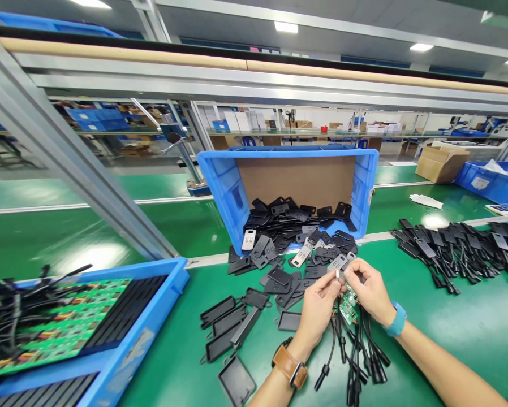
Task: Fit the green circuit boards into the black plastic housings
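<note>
A long green workbench [470, 328] fills the frame at an assembly station. A blue crate [220, 175] lies tipped on its side at the far middle, with a heap of black plastic casings [296, 220] spilling out of it toward the near edge. At near left a blue tray [152, 333] holds panels of green circuit boards [67, 328] under a tangle of black cables [8, 316]. Between that tray and the person's arms, open black shells [224, 328] lie scattered flat on the bench. At right, well apart from the crate, a row of cabled black units [457, 249] lies across the surface, and a cardboard box [440, 164] sits beyond it at the far right. In the near middle, just in front of the spilled casings, the person's left hand [317, 308], with a brown-strapped watch [291, 367] on its wrist, and right hand [373, 291], with a blue wristband [396, 319], meet above the bench. The fingers of both hands are drawn narrow, pinching the top of a small circuit board [347, 310] held between them. Its dark leads [356, 350] hang down to the bench near the person.
</note>
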A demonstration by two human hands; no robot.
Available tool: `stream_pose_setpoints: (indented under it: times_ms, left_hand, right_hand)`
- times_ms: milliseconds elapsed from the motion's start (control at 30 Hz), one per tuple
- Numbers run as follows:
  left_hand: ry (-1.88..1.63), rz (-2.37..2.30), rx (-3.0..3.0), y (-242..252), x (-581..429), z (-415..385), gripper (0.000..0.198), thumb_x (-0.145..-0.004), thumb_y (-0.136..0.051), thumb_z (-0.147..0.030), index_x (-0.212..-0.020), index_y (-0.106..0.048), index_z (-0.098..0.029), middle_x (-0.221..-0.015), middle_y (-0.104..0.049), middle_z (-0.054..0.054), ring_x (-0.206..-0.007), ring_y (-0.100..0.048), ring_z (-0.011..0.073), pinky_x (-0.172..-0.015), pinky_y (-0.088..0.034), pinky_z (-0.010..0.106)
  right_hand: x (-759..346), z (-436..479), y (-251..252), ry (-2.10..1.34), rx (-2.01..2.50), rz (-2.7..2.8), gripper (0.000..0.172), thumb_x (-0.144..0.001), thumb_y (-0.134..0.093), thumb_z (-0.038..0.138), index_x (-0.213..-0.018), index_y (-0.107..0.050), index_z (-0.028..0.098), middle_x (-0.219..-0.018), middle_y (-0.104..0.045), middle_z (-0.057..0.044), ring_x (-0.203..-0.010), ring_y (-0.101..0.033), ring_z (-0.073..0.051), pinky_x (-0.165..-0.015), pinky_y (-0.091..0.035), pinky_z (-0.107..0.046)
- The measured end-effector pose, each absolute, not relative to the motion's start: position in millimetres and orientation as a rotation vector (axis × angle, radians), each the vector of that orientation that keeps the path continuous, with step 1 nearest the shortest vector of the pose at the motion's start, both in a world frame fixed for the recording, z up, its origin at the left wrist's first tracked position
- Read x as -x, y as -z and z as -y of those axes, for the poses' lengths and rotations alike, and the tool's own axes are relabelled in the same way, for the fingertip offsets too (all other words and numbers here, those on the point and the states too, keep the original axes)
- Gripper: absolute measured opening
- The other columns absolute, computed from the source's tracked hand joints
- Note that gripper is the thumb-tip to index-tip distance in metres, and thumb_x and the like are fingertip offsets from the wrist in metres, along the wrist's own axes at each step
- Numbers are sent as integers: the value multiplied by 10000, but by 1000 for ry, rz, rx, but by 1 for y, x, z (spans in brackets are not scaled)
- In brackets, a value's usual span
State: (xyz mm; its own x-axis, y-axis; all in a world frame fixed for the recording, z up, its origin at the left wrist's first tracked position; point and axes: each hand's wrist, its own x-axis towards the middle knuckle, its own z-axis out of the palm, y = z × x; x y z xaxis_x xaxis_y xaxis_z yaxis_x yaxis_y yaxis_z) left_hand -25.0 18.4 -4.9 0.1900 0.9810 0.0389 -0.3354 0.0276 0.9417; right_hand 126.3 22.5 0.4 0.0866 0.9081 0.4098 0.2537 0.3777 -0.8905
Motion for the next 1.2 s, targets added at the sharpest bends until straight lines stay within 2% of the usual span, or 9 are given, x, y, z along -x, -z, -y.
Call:
stream_pose_setpoints:
  times_ms: [133,267,367,433,500,700,833,1033,1200]
  left_hand:
    - [-1215,-845,-972,6,27,-19,533,-795,-745,-451,-1213,-667,-129,-978,-742,117,-828,-710,200,-750,-534,294]
    - [-1226,-839,-968,3,27,-17,497,-820,-703,-488,-1149,-671,-117,-949,-729,119,-797,-704,201,-729,-538,308]
    - [-1236,-815,-973,0,28,-15,456,-825,-690,-498,-1082,-680,-122,-916,-723,109,-770,-699,202,-721,-541,317]
    - [-1248,-801,-973,-2,29,-15,439,-824,-691,-496,-1055,-681,-123,-892,-720,103,-769,-695,204,-720,-540,318]
    - [-1263,-788,-967,-4,31,-16,424,-826,-689,-493,-1032,-683,-122,-872,-717,100,-776,-690,203,-723,-537,314]
    - [-1328,-720,-866,-9,37,-20,415,-844,-674,-490,-1058,-662,-135,-897,-711,96,-813,-684,200,-733,-531,305]
    - [-1372,-717,-821,-6,39,-25,403,-851,-688,-445,-1112,-640,-140,-995,-719,112,-895,-681,196,-817,-531,313]
    - [-1404,-684,-748,0,40,-30,404,-828,-726,-418,-1120,-633,-156,-1094,-712,129,-969,-686,222,-863,-534,337]
    - [-1416,-714,-790,2,37,-28,416,-824,-731,-408,-1145,-629,-164,-1098,-713,127,-983,-686,228,-885,-535,360]
  right_hand:
    - [-168,-58,13,-510,1414,1253,380,-914,-534,513,-826,-629,155,-747,-620,-18,-685,-540,-159,-638,-442,-268]
    - [-212,-102,29,-477,1658,1226,380,-908,-580,462,-779,-644,111,-682,-624,-27,-631,-565,-171,-587,-455,-281]
    - [-219,-129,38,-478,1813,1271,271,-938,-621,376,-1008,-656,117,-958,-672,-54,-815,-646,-182,-726,-549,-333]
    - [-216,-142,39,-466,1883,1286,289,-959,-609,349,-1175,-612,157,-1160,-635,-76,-966,-647,-200,-827,-563,-391]
    - [-213,-150,35,-445,1931,1284,308,-967,-596,347,-1219,-597,169,-1226,-611,-89,-1024,-634,-214,-869,-556,-417]
    - [-193,-125,9,-351,1857,1327,376,-896,-622,414,-1096,-618,96,-960,-682,-134,-907,-656,-264,-819,-512,-378]
    - [-144,-65,-1,-387,1578,1532,363,-942,-503,491,-1076,-620,174,-926,-690,-66,-825,-642,-208,-768,-511,-314]
    - [-89,-5,1,-370,1195,1880,351,-908,-622,315,-1230,-548,198,-887,-657,-36,-798,-624,-196,-741,-508,-318]
    - [-96,-6,8,-184,1243,1908,178,-958,-534,219,-1131,-571,206,-929,-659,-55,-856,-640,-217,-753,-510,-347]
